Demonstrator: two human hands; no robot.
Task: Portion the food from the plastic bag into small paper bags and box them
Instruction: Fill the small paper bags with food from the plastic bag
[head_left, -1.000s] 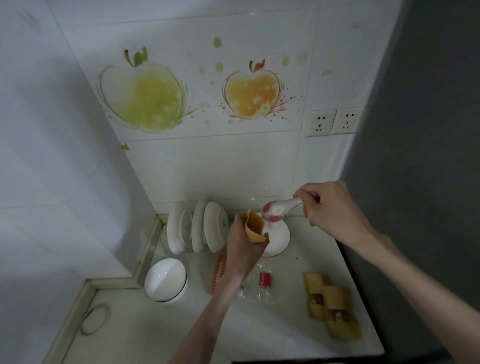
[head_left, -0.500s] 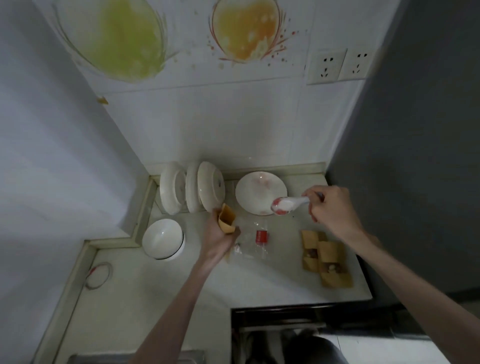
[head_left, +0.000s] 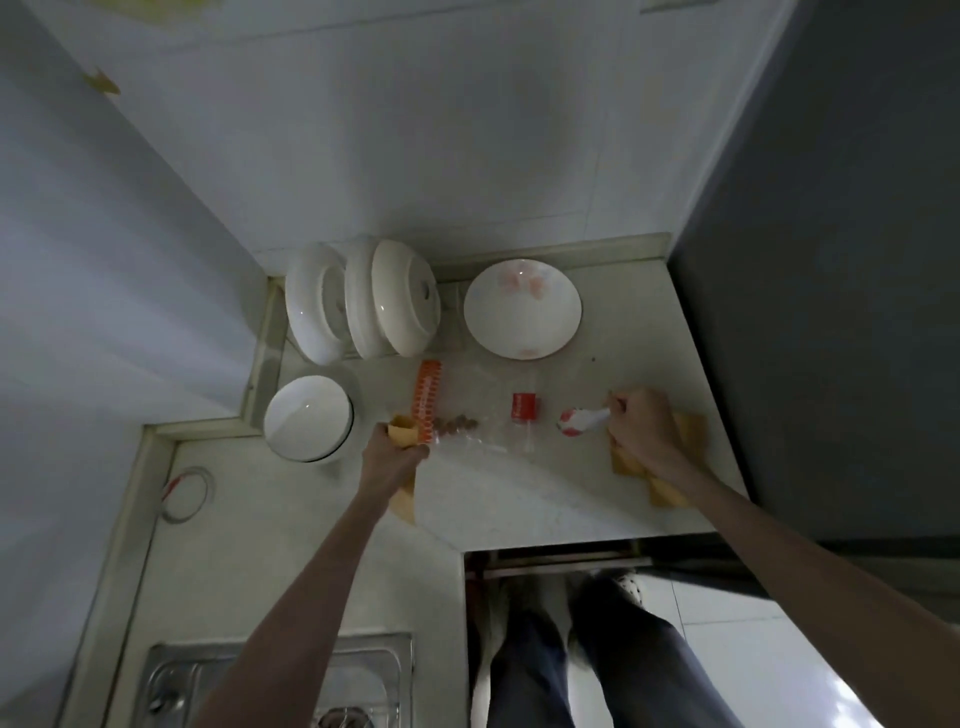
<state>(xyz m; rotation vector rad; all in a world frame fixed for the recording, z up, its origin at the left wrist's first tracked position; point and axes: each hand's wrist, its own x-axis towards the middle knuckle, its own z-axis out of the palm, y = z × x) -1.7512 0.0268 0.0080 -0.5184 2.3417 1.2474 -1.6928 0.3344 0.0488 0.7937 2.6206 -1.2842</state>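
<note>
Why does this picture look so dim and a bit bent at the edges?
Head view: the room light is weak, so the counter looks grey and the left hand and right hand dark; the wide lens bends the wall lines and stretches the arms; the walls look smeared; the floor tiles show bright glare at lower right.

Right hand (head_left: 641, 434) hides part of paper bags (head_left: 693, 431); sink (head_left: 363, 675) cut by bottom edge.

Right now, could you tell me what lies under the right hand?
Brown paper bags lie on the counter under the right hand, which holds a spoon. Their contents are hidden.
</note>
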